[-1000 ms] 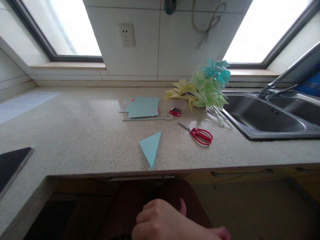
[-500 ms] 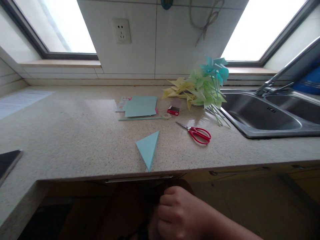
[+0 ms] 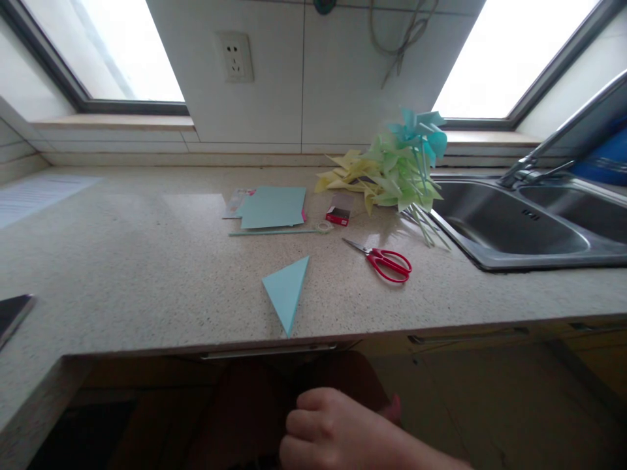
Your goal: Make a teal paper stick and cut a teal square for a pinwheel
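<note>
My right hand is curled into a fist low in the picture, over my lap and below the counter edge. Its inner side faces away, so anything within the fingers is hidden. My left hand does not show. Nearest on the counter lies a light blue folded paper triangle, its lower tip at the front edge. To its right rest red-handled scissors, blades pointing left. Behind the triangle are a stack of light blue paper sheets, a thin pale stick, a small tape roll and a small red-and-black box.
Yellow, green and blue paper pinwheels on sticks lie at the back, beside the steel sink. A printed sheet is at the far left, with a dark flat object nearer. A socket is on the wall.
My right hand has moved down and slightly left, still curled. The blurred shape beside it is no longer visible. The view has shifted slightly; the things on the counter stay put.
</note>
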`<move>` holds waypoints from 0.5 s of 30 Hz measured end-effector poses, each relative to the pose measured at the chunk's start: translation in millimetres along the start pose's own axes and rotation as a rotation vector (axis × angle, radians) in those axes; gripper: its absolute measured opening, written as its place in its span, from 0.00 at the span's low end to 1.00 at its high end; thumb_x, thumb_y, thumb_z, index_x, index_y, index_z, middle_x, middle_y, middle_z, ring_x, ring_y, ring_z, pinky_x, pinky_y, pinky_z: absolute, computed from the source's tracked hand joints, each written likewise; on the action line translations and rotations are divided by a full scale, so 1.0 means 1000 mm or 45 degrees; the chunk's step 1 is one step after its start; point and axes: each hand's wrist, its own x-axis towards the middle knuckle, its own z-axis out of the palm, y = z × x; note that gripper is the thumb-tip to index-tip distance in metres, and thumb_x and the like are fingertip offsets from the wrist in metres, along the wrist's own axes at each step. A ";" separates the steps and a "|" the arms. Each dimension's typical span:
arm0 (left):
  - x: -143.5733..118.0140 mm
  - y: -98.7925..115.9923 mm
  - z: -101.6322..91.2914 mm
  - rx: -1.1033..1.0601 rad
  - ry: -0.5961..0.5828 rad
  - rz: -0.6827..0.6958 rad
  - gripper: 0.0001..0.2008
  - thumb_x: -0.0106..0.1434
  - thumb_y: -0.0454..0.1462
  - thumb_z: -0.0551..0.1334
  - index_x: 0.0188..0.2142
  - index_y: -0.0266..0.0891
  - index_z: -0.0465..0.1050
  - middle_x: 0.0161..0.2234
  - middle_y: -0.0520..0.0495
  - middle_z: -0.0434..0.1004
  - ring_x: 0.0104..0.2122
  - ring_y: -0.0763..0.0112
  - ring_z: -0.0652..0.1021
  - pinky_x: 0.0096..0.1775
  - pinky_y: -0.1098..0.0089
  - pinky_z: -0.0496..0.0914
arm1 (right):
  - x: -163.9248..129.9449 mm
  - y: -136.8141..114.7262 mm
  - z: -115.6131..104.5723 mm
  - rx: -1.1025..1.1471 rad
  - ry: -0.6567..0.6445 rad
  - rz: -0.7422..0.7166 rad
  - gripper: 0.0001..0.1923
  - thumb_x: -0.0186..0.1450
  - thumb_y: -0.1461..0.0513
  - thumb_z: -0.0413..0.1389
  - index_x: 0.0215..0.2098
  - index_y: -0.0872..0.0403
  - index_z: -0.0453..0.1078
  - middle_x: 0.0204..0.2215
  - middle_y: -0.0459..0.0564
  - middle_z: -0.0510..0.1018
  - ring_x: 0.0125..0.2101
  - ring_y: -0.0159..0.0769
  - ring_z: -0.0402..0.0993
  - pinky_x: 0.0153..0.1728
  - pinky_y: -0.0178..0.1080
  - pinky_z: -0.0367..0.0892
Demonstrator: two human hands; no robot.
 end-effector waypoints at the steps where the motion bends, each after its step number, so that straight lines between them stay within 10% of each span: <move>1: 0.001 0.001 0.000 0.012 -0.003 -0.002 0.11 0.72 0.40 0.60 0.52 0.46 0.73 0.56 0.42 0.73 0.49 0.61 0.77 0.48 0.59 0.75 | -0.003 0.001 -0.002 -0.001 -0.007 0.008 0.19 0.67 0.58 0.61 0.21 0.51 0.62 0.17 0.38 0.64 0.19 0.30 0.53 0.22 0.38 0.51; 8: 0.006 0.000 -0.006 0.089 -0.052 0.009 0.13 0.71 0.41 0.62 0.53 0.45 0.73 0.55 0.42 0.73 0.49 0.60 0.77 0.47 0.58 0.75 | -0.019 0.002 -0.017 0.034 0.060 0.112 0.19 0.69 0.62 0.56 0.20 0.53 0.62 0.17 0.39 0.63 0.20 0.30 0.56 0.22 0.39 0.51; 15: 0.011 -0.007 -0.028 0.161 -0.033 0.039 0.12 0.71 0.41 0.61 0.53 0.46 0.73 0.55 0.42 0.73 0.49 0.60 0.77 0.48 0.58 0.75 | -0.002 -0.004 0.022 0.099 0.032 0.029 0.20 0.68 0.60 0.59 0.20 0.53 0.63 0.16 0.38 0.63 0.18 0.28 0.53 0.20 0.36 0.55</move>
